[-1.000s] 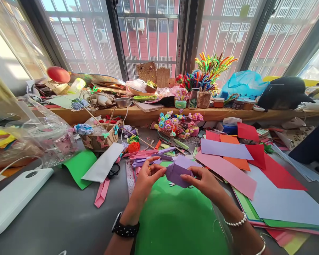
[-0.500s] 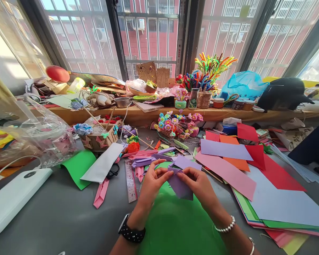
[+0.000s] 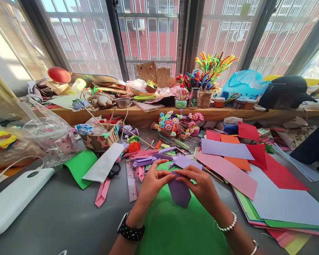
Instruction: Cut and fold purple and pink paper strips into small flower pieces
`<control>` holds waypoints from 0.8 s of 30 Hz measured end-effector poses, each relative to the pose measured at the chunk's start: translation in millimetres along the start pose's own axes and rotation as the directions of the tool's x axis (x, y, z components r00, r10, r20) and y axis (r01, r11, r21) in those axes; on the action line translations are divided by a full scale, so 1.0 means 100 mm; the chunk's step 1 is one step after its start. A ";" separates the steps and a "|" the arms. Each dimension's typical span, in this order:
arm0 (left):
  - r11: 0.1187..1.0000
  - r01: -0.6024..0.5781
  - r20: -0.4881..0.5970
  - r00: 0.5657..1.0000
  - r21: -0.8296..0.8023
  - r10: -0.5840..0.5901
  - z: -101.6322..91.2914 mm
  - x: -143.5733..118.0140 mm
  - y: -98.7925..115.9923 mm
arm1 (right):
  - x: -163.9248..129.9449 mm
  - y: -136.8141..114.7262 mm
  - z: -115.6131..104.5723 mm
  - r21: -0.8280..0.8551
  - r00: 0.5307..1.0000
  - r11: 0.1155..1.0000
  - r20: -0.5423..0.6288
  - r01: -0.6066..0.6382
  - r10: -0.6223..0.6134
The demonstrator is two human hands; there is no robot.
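both hands (image 3: 175,182) hide purple paper (image 3: 179,194) top.

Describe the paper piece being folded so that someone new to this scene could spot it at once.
Start at the big green sheet on the grey table's near edge. Just above it, the left hand and right hand pinch a folded purple paper. It alone is held up, tapering to a downward point.
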State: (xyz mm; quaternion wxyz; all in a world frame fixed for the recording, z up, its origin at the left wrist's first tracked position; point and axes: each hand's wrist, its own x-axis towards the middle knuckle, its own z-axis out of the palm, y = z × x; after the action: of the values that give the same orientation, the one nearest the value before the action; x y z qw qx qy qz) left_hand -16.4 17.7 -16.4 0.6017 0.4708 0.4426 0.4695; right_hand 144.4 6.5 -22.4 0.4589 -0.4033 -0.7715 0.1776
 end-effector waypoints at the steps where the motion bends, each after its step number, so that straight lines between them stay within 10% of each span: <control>1: 1.000 -0.003 -0.002 1.000 -0.005 0.003 0.00 0.00 0.00 | 0.00 0.00 0.01 0.000 1.000 1.000 -0.018 0.006 -0.006; 24: 0.999 -0.005 0.041 0.999 -0.044 0.007 0.06 0.04 0.01 | 0.02 -0.03 0.05 0.030 0.966 0.982 -0.179 -0.184 0.187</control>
State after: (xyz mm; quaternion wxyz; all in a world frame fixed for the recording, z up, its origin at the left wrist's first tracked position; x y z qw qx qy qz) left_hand -9.7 21.1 -14.6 0.6196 0.4683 0.4182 0.4710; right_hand 138.5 6.2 -21.8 0.5110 -0.4853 -0.6844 0.1873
